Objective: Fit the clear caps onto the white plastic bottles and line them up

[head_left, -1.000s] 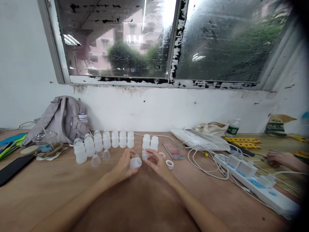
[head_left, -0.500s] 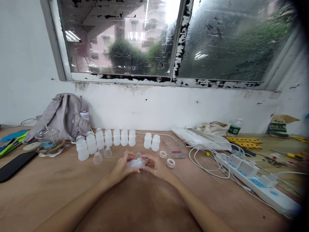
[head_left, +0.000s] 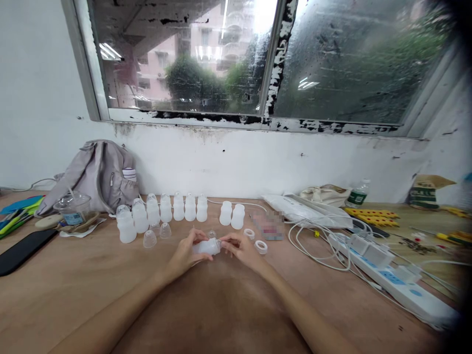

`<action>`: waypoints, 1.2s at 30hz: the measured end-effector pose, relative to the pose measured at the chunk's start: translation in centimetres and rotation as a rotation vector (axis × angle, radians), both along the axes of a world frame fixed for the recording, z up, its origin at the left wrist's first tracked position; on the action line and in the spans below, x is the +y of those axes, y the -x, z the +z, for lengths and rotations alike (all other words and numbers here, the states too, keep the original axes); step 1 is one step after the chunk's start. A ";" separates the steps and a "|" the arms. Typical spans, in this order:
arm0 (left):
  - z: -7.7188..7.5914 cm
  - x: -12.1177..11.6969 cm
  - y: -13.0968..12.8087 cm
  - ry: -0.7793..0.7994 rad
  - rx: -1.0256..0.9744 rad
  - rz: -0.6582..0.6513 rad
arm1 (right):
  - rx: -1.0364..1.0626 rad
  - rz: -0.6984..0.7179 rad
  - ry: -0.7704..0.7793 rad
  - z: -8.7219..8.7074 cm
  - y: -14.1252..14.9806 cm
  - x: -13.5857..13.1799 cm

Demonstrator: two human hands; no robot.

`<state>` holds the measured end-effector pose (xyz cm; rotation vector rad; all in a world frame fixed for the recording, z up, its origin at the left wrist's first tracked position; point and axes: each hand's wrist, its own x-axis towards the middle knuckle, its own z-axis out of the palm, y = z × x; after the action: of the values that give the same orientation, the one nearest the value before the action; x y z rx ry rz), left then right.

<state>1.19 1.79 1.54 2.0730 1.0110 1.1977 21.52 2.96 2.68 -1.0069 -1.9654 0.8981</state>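
My left hand [head_left: 190, 249] is wrapped round a frosted white baby bottle [head_left: 206, 247], which lies tilted on its side with its top toward the right. At that top end, the fingertips of my right hand [head_left: 238, 246] pinch together on the teat, whose tip they hide. Just behind the bottle a small clear teat [head_left: 211, 234] sits on the table. Two white collar rings, the nearer ring [head_left: 261, 247] and the farther ring [head_left: 249, 234], lie right of my right hand. Several clear dome caps [head_left: 150, 239] stand to the left.
Capped bottles [head_left: 153, 209] stand in a row at the back left, and two uncapped bottles [head_left: 238, 217] stand at the back centre. A power strip [head_left: 391, 280] and loose white cables [head_left: 313, 255] cover the right side. A backpack [head_left: 99, 172], plastic cup [head_left: 73, 209] and black phone-like slab [head_left: 25, 250] are left.
My right hand has drawn slightly rightward, its fingers narrowing from round the bottle's top to a pinch at its tip. The left hand keeps its hold.
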 end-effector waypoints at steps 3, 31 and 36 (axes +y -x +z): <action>0.1 -0.3 -0.1 -0.008 0.035 -0.030 | -0.185 -0.073 -0.110 0.1 0.1 -0.3; 0.9 0.1 0.5 -0.004 0.327 -0.026 | -0.063 0.205 0.134 1.5 -0.2 -1.2; 0.6 -0.1 0.3 -0.029 0.534 0.051 | -0.060 0.037 -0.027 0.0 2.4 -1.8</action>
<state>0.86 1.67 2.16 2.4663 1.2876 0.6877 19.15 1.15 2.66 -0.9955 -2.0476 0.8687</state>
